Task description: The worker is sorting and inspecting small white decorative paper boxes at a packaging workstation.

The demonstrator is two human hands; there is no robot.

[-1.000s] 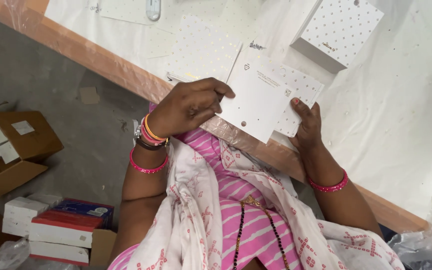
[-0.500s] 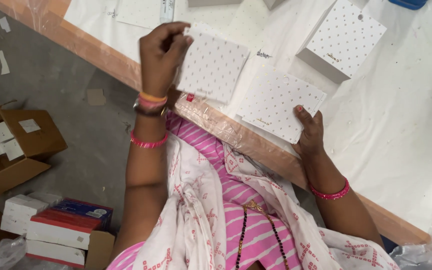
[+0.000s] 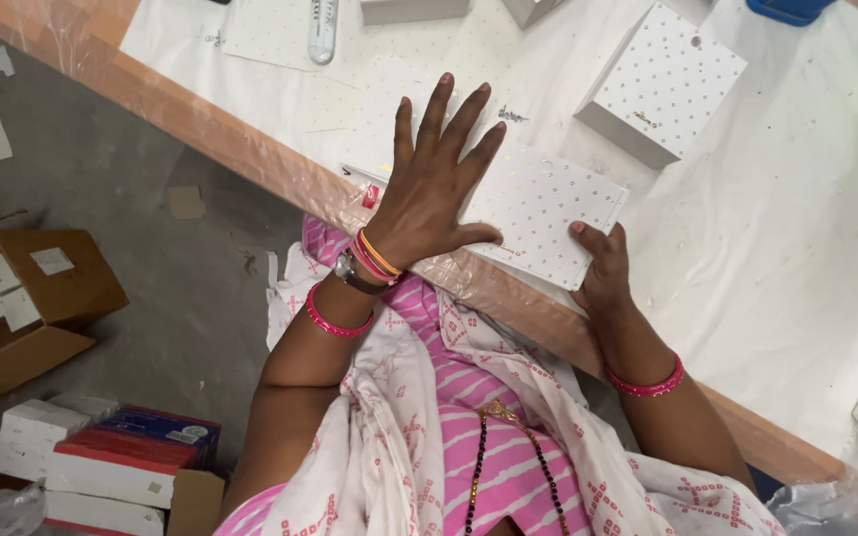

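A left hand (image 3: 431, 184), fingers spread wide, presses flat on a white dotted card (image 3: 543, 213) at the table (image 3: 250, 149) edge, while the right hand (image 3: 600, 273) pinches the card's near corner; a matching dotted box (image 3: 662, 84) sits beyond the right hand.

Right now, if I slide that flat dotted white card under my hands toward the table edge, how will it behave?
The dotted white card lies flat like thin board, so it is probably light and fairly stiff. The left hand presses it flat; the right hand grips its near corner. On the white table cover it likely slides easily.
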